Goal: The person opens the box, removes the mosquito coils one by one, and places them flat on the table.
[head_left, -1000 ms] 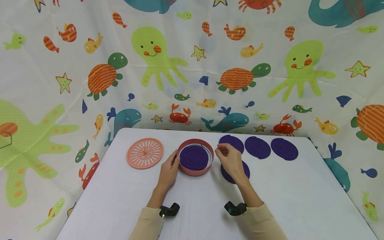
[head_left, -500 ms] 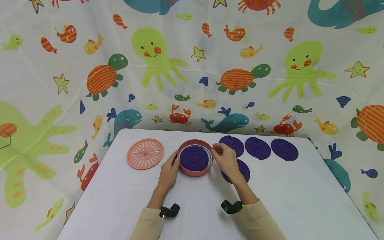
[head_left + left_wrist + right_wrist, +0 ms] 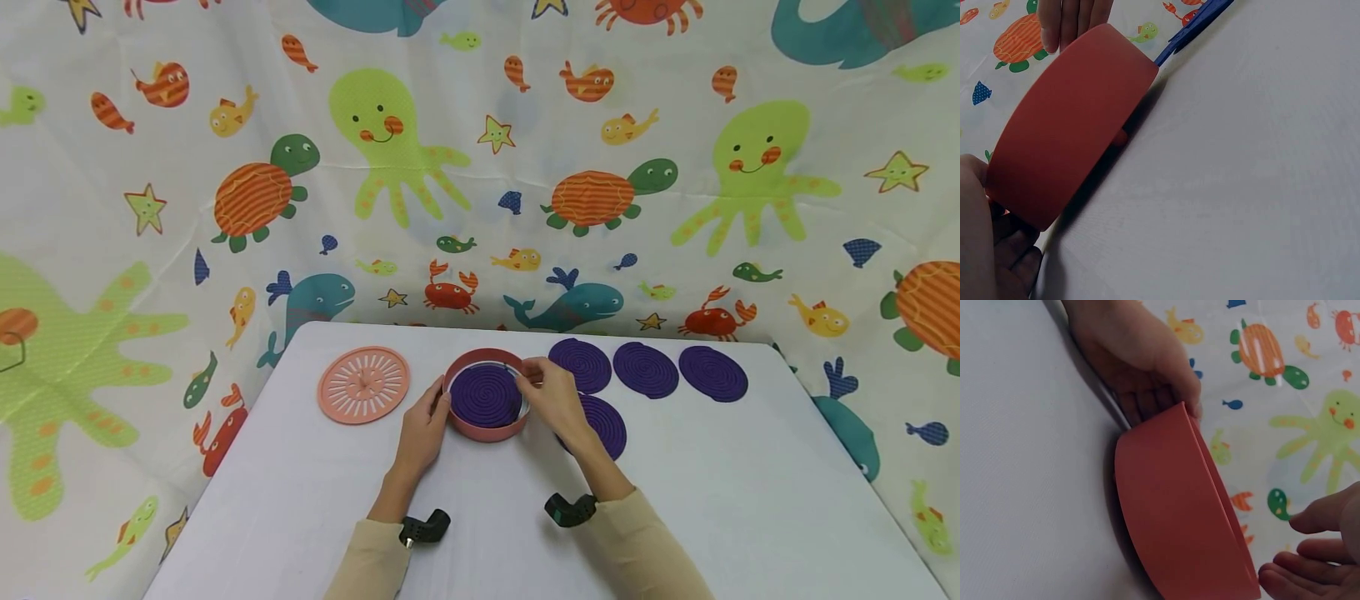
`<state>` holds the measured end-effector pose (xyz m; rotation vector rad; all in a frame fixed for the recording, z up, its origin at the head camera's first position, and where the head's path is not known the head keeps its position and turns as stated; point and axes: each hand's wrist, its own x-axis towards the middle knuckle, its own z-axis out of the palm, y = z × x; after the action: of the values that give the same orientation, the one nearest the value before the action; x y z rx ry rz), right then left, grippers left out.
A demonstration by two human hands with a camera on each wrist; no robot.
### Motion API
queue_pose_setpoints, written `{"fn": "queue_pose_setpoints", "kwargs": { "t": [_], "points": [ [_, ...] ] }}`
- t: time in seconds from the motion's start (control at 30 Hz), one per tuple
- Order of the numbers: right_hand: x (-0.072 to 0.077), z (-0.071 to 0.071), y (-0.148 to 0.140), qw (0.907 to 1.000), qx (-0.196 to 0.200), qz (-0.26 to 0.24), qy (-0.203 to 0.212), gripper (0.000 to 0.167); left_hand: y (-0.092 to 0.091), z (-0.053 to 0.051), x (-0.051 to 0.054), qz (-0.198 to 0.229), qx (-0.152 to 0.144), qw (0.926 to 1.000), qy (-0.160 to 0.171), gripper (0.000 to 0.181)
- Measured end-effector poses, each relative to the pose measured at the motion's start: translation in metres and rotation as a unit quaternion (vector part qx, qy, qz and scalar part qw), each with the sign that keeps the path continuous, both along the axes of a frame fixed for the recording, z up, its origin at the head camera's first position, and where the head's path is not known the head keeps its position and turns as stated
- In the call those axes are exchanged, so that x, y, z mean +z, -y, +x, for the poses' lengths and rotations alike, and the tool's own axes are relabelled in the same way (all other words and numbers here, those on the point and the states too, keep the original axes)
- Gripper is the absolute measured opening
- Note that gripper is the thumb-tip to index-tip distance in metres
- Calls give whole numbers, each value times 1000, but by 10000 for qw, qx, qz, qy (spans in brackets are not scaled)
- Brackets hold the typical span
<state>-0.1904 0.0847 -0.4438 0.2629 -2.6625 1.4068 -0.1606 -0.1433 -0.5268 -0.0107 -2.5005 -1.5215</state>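
Observation:
A red round coaster box stands on the white table, a purple spiral coaster lying inside it. My left hand grips the box's left side, thumb at the rim and fingers against the outer wall; the left wrist view shows its fingers near the base. At the right rim, my right hand reaches over the edge, fingertips beside the coaster. In the right wrist view its thumb and fingers are apart, with nothing seen between them. The box wall hides the coaster in both wrist views.
A pink slotted round lid lies left of the box. Purple spiral coasters lie to the right: one behind my right hand, others farther right, and one partly under my right wrist. A patterned cloth hangs behind.
My right hand has moved left from beside the box to its right rim, its fingertips now over the edge. The left hand and box stay in place.

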Motion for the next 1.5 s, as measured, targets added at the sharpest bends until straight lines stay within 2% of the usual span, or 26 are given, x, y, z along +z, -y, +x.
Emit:
{"fn": "queue_pose_setpoints", "kwargs": {
  "t": [0.37,0.73,1.17,1.5],
  "points": [
    [1,-4,9,9988,147,403,246,37,-1,-1,2,65,-11,9999,-130,51],
    [0,-10,16,9938,270,952,514,45,-1,-1,3,60,-3,9999,-88,50],
    [2,-12,28,9800,240,1902,533,47,0,0,1,40,23,10000,-75,49],
    [-2,-14,33,9744,244,2162,567,49,0,0,0,32,13,9999,-109,49]
  ]
}}
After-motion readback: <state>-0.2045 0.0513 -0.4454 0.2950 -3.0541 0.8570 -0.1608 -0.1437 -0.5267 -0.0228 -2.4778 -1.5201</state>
